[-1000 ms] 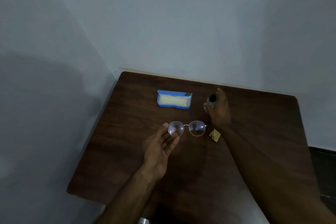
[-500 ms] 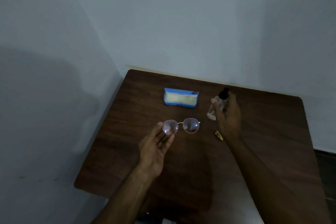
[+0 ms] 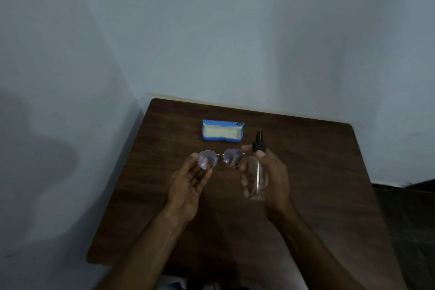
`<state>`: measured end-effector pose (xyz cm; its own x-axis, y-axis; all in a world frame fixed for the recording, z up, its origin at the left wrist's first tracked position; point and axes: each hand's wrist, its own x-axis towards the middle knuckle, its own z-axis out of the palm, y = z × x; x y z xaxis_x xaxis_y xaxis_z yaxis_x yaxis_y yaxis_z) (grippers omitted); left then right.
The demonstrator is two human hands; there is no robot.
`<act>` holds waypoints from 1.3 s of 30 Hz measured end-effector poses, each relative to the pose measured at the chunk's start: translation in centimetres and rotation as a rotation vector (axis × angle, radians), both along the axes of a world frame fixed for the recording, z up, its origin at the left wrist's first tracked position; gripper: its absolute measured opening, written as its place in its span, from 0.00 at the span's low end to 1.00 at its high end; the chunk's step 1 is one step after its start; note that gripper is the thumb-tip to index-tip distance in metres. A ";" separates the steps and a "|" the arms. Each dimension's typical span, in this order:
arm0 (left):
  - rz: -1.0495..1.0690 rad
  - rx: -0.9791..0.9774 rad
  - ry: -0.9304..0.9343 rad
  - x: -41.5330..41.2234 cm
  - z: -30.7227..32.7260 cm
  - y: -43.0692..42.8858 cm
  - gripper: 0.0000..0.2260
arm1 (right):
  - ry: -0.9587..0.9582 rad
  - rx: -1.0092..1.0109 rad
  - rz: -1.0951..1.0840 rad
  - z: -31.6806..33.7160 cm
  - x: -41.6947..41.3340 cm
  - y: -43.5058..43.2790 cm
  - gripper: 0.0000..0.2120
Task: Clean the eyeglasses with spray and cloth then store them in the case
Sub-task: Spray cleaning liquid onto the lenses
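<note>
Aiming: right hand (image 3: 275, 179) clasps spray bottle (image 3: 257, 172), cap just beside eyeglasses (image 3: 220, 159).
Holding: left hand (image 3: 190, 181) pinches far lens; frame runs crosswise.

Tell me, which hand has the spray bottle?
The right hand has it: its fingers wrap around the clear spray bottle with the black top. The left hand holds the eyeglasses by one lens instead.

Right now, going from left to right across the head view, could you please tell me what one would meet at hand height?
left hand → eyeglasses → spray bottle, gripped in the right hand. The blue case sits behind the eyeglasses, so I leave it out.
</note>
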<state>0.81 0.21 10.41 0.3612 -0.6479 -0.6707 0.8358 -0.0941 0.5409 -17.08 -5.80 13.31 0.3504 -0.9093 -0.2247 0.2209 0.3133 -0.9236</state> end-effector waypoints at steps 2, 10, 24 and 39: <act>-0.012 -0.008 0.008 0.3 0.1 0.2 0.05 | -0.162 0.233 0.070 0.4 0.5 0.7 0.20; -0.056 -0.007 0.019 0.6 0.4 0.8 0.05 | -0.207 0.178 0.100 0.4 1.4 3.0 0.19; -0.093 0.015 -0.005 0.2 0.4 1.1 0.05 | 1.111 -0.707 0.153 -0.8 4.0 5.3 0.28; -0.127 0.057 -0.042 -0.3 -0.2 1.1 0.08 | 1.254 -0.720 0.147 -1.7 4.1 5.0 0.34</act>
